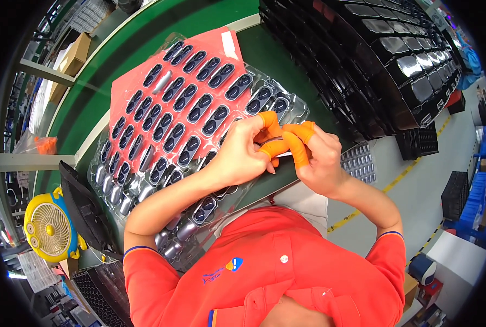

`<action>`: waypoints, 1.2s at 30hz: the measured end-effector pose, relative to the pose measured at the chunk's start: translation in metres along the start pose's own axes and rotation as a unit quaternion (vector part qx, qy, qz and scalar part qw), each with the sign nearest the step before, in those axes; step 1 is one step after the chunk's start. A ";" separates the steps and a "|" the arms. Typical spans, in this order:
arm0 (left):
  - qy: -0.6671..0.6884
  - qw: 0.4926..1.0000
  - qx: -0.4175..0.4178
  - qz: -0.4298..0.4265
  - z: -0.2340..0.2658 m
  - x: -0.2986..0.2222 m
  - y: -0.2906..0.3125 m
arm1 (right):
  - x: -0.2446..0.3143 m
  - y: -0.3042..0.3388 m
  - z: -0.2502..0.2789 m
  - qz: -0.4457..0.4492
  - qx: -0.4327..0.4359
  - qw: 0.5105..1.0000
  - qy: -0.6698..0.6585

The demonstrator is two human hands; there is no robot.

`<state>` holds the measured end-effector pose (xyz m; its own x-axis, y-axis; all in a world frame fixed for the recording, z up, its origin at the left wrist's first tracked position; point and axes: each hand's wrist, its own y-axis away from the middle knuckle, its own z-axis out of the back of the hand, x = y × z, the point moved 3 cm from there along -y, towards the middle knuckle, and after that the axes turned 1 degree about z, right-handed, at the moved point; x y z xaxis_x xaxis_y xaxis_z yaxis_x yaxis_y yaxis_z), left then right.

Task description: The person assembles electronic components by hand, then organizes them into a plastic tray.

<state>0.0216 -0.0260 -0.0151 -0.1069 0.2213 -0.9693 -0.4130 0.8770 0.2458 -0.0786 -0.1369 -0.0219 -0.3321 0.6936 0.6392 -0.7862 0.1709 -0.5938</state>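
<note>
My left hand (246,150) and my right hand (319,158) meet over the tray's right edge, with orange finger cots on several fingers. Both hands are pinched together around one small item, which the fingers almost wholly cover; only a thin pale edge shows. Below and to the left of them spreads a clear plastic blister tray (293,109) filled with rows of dark oval parts (201,107), each with two round ends and a silvery rim. Some pieces, such as a silver one (162,82), lie with a plain shiny side up.
A pink sheet (124,90) lies under the tray on the green bench (210,12). Tall stacks of black trays (357,65) stand at the right. At the left are a yellow fan (49,229) and a black bag (82,207). Another tray of silver parts (358,163) sits lower right.
</note>
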 end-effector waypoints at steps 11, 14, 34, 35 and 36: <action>-0.241 0.916 -0.088 -0.308 -0.002 -0.024 0.020 | 0.010 -0.001 0.004 -0.016 -0.126 0.988 -0.087; -0.203 0.939 -0.075 -0.266 -0.009 -0.025 0.021 | 0.002 0.000 0.002 0.055 -0.174 0.983 -0.028; 0.132 0.990 0.035 0.027 -0.025 -0.001 0.014 | -0.005 -0.001 0.005 0.215 -0.123 0.968 -0.047; 0.131 0.990 0.036 0.027 -0.023 -0.002 0.015 | -0.004 -0.004 0.006 0.203 -0.122 0.971 -0.025; 0.083 0.996 -0.016 -0.039 -0.018 -0.007 0.017 | -0.002 -0.007 0.008 0.190 -0.120 0.974 -0.003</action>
<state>-0.0012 -0.0206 -0.0047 -0.2205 0.0764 -0.9724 -0.4542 0.8742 0.1717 -0.0768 -0.1452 -0.0157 -0.5788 0.7352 0.3527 -0.4616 0.0611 -0.8850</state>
